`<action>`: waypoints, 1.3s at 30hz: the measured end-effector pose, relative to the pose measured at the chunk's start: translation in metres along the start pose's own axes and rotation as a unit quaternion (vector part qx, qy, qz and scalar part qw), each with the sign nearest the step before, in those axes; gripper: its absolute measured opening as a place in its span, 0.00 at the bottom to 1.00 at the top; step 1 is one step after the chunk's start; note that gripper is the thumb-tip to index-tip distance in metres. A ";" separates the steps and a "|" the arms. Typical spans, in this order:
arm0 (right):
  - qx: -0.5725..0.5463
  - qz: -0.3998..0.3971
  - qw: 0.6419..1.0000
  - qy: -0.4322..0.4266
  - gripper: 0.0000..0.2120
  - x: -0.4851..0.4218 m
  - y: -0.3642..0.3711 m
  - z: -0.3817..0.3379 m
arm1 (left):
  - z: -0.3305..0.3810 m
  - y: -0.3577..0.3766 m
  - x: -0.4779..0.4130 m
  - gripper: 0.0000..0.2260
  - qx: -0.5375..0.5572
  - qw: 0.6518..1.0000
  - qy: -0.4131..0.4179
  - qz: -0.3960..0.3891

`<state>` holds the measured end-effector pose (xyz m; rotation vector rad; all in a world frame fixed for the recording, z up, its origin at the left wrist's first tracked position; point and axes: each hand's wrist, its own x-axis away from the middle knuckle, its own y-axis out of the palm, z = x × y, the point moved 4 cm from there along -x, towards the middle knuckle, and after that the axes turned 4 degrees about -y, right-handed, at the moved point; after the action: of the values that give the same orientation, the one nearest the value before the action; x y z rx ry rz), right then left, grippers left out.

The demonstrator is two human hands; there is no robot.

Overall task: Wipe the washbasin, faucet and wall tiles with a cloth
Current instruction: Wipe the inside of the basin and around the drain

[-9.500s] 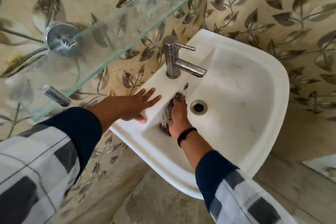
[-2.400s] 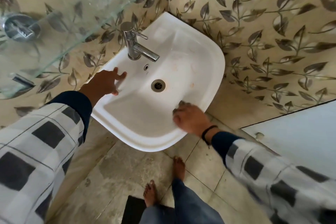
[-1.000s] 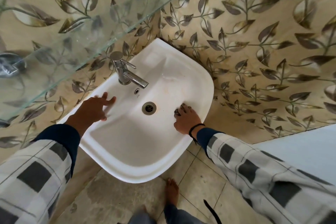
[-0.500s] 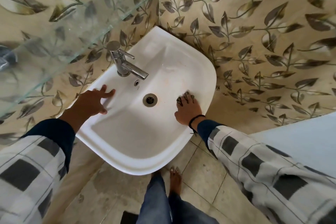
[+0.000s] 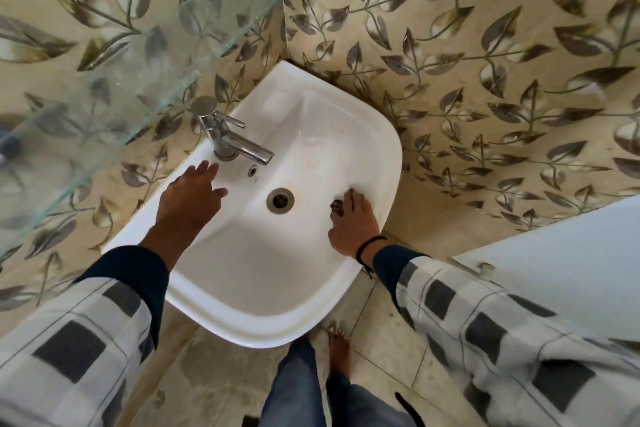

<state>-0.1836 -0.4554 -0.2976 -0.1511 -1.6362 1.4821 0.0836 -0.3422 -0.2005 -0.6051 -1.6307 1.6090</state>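
Now the cloth (image 5: 336, 207) is found right of centre in the frame, on the inner right wall of the basin (image 5: 263, 329), beside the drain (image 5: 280, 199). It is held as a small wad under the right hand (image 5: 353, 222). The fingers are laid over it and only a dark patterned bit is seen, while the thumb is hidden. The left hand (image 5: 188, 196) is laid flat on the ledge just below the faucet (image 5: 225, 139), with fingers straight and nothing gripped.

The cloth is judged soft, light and limp, so it is best kept bunched in the palm and pressed with the whole hand. The glazed basin is probably hard and slippery. The faucet and the tiles (image 5: 485, 80) are not yet touched by the cloth, it seems.
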 end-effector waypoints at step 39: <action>0.053 0.162 0.982 -0.077 0.29 -0.066 -0.029 0.075 | 0.008 0.021 -0.038 0.37 0.022 0.997 -0.054 -0.045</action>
<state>-0.1817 -0.5595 -0.2985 -0.2590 -1.7080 1.8638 0.0968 -0.3748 -0.2274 -0.4226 -1.6716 1.6298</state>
